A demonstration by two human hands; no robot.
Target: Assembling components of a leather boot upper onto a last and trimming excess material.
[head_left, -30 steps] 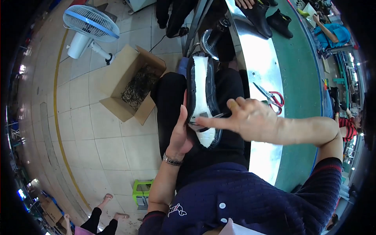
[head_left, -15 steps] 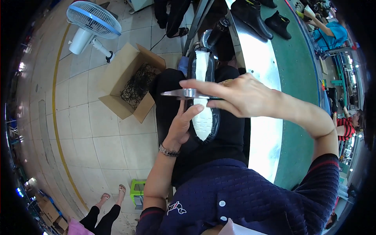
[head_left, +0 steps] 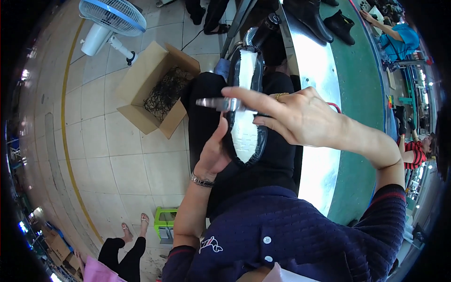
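A black boot (head_left: pixel 262 136) lies sole-up over my lap, its white insole board (head_left: pixel 244 136) facing me and its gathered black edge folded round the rim. My left hand (head_left: pixel 213 155) grips the boot's left side near the end closest to me; its thumb stands up at the edge, and most fingers are hidden beneath. My right hand (head_left: pixel 305 117) is closed on silver metal pincers (head_left: pixel 216 103), held across the middle of the sole with the jaws pointing left. Motion blurs the pincers, and I cannot tell whether they touch the boot.
An open cardboard box (head_left: pixel 136 98) with tangled black strips sits on the floor at left, near a fan (head_left: pixel 112 21). Finished-looking black boots (head_left: pixel 339 27) stand at the far right by a metal bench edge (head_left: pixel 319 164). Other people and a green stool (head_left: pixel 165 217) are around.
My left thumb has moved off the white insole board to the boot's left edge. The right hand and pincers have shifted slightly away from me.
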